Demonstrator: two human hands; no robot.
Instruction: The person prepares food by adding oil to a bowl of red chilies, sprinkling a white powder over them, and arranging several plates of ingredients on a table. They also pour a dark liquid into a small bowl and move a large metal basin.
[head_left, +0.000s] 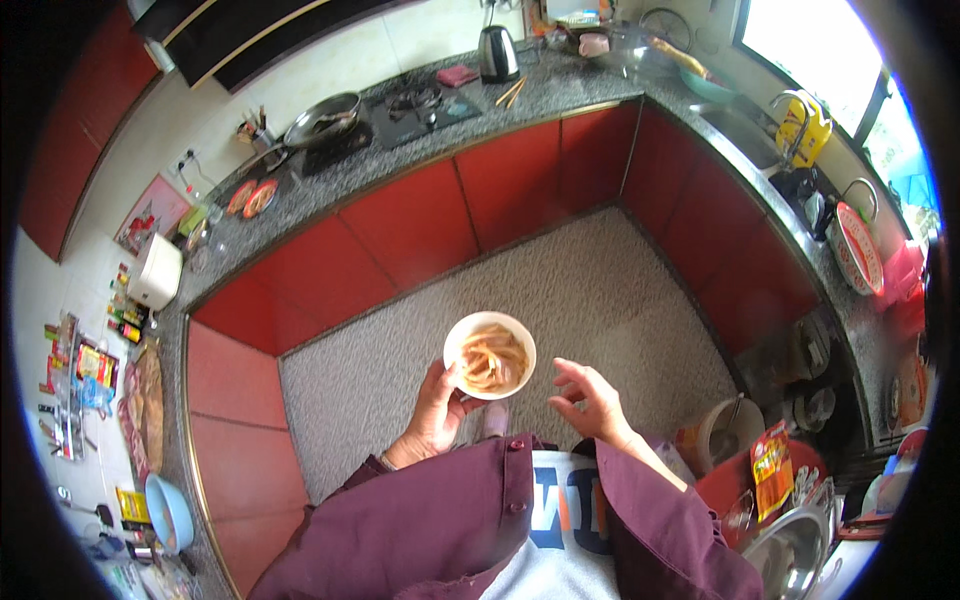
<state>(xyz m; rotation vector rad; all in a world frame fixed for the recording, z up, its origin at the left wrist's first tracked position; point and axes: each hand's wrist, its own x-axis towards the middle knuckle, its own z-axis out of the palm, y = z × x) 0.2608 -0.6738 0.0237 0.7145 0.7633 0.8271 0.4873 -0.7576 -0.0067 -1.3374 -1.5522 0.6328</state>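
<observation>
My left hand (437, 411) grips a white bowl (451, 339) by its left and lower side, in front of my body and above the floor. Pale brown strips of food, perhaps noodles, lie inside the bowl. To the right of the bowl, apart from it, my right hand (589, 397) is held with its fingers spread and slightly curled, with nothing in them. The bowl hides part of my left fingers.
A granite counter (420, 154) over red cabinets (405, 240) curves around me. It bears a frying pan (322, 120), an electric kettle (499, 56), chopsticks (511, 91) and small plates of food (259, 199). A sink (739, 135) is at right. A bucket (724, 435) and steel basin (791, 555) stand lower right.
</observation>
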